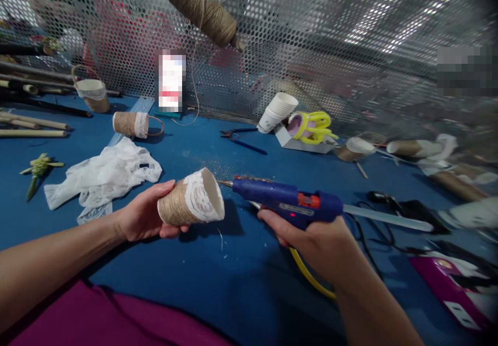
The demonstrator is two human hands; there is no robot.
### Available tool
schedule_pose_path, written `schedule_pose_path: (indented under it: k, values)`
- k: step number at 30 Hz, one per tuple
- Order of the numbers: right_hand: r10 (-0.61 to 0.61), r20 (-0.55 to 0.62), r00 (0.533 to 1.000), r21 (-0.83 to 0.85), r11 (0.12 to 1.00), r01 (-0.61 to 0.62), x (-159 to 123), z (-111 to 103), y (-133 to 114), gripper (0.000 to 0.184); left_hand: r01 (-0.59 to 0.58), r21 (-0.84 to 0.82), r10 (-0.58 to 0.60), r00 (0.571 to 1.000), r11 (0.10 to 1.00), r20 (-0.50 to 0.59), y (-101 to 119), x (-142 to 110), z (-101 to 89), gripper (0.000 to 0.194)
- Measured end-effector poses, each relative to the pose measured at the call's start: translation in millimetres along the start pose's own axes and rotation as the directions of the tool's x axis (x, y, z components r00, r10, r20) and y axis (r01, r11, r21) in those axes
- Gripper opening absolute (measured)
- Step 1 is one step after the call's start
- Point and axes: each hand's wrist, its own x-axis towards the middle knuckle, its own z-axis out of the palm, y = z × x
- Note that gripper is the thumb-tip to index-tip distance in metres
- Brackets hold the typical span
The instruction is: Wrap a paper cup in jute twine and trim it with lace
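My left hand [146, 211] curls around the twine-wrapped cup [190, 198]. My right hand [311, 239] grips the glue gun [286, 201].

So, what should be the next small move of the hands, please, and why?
Perhaps ease the glue gun until its nozzle meets the rim of the held cup. The right hand aims it beside that rim, the left hand holds the mouth towards it, and this cup shows no handle, unlike the tipped cup behind the loose lace.

Dim edges (blurred right), bright overhead glare.
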Motion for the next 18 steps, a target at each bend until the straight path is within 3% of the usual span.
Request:
schedule_pose_path:
  k: [6, 18]
  values:
    - [-0.165, -0.006, 0.986, -0.025, 0.986, 0.165, -2, 1, 6, 0.027, -0.014, -0.020, 0.014, 1.000, 1.000, 0.003, 0, 0, -1.3, 0.042]
    - [-0.186, 0.026, 0.982, -0.096, 0.977, 0.188, -3, 0, 13, 0.022, -0.064, -0.008, 0.065, 0.997, 0.998, 0.035, 1, 2, -0.8, 0.041]
